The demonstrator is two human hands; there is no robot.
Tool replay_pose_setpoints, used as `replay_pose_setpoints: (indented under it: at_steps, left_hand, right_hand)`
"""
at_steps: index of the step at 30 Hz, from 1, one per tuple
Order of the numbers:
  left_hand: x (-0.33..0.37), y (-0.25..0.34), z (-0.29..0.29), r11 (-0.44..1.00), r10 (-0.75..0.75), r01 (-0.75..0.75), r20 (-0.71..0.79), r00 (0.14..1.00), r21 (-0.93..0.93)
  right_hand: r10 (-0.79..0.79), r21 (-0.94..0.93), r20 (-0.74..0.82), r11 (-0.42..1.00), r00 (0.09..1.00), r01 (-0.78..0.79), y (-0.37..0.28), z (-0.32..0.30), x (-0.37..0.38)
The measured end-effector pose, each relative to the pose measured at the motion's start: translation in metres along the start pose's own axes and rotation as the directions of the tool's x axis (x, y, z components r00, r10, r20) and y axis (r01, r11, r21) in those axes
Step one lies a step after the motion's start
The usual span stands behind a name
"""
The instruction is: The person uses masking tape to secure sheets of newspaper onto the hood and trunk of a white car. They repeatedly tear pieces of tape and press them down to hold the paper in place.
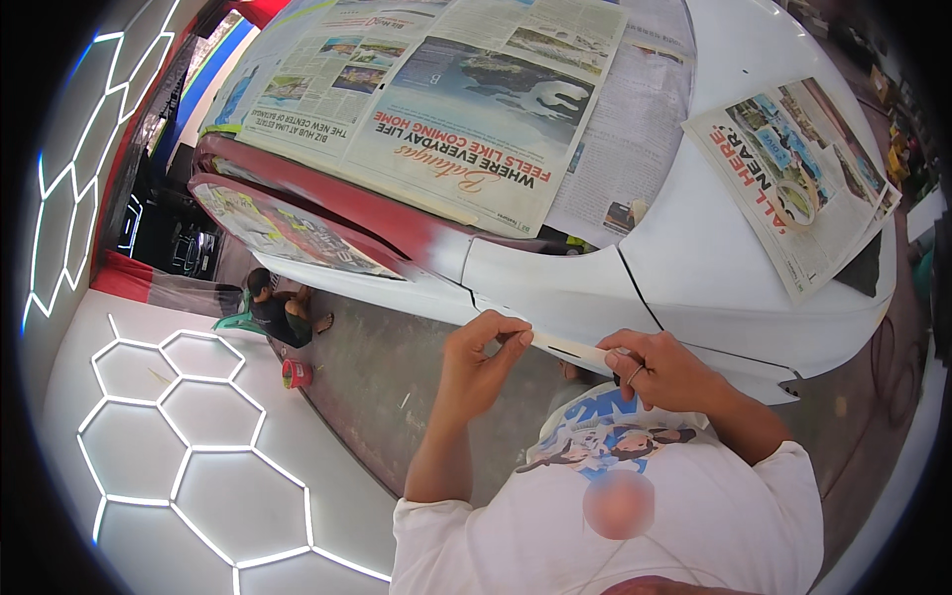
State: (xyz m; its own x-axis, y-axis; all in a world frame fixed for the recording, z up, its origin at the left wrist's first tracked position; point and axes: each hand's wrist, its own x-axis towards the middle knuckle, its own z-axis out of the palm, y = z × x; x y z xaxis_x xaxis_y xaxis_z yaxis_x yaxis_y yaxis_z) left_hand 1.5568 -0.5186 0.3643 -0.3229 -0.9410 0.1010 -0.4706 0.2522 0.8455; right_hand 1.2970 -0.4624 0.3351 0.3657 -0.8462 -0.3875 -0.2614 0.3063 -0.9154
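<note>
Bright indoor scene, with white hexagonal light strips glowing along the left, those at the far edge fringed blue. The white car body is pale with soft shine, while the floor looks duller. A round blurred patch sits on the white shirt. Fisheye distortion curves straight edges outward; the corners fade to black.

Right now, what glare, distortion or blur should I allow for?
Head view: fisheye bending, black rim; white hexagonal tube lights glare, blue-fringed at far left; a round blurred patch sits over the white printed T-shirt; bare left hand and right hand look fairly clear.
</note>
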Motion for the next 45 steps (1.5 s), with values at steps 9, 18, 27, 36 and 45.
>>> replay_pose_setpoints:
  at_steps: [9, 18, 27, 36, 45]
  left_hand:
    - [0.061, 0.038, -0.023, 0.932, 0.359, -0.350, -0.115, 0.926, 0.089]
    - [0.141, -0.009, -0.073, 0.951, 0.128, -0.110, -0.043, 0.991, 0.289]
    - [0.149, -0.022, -0.083, 0.825, 0.281, -0.299, 0.111, 0.953, 0.480]
    - [0.146, -0.040, -0.080, 0.706, 0.371, -0.392, 0.163, 0.914, 0.590]
    - [0.142, -0.046, -0.077, 0.542, 0.411, -0.400, 0.182, 0.893, 0.739]
  right_hand:
    - [-0.591, -0.772, -0.157, 0.573, 0.791, 0.274, -0.086, -0.067, -0.003]
    - [-0.436, -0.865, -0.252, 0.501, 0.864, 0.000, -0.109, -0.027, 0.099]
    - [-0.345, -0.929, -0.122, 0.369, 0.931, 0.015, -0.111, -0.003, 0.118]
    - [-0.378, -0.920, -0.310, 0.351, 0.873, -0.175, -0.101, 0.007, 0.125]
    - [-0.392, -0.942, -0.265, 0.299, 0.881, -0.151, -0.099, 0.024, 0.132]
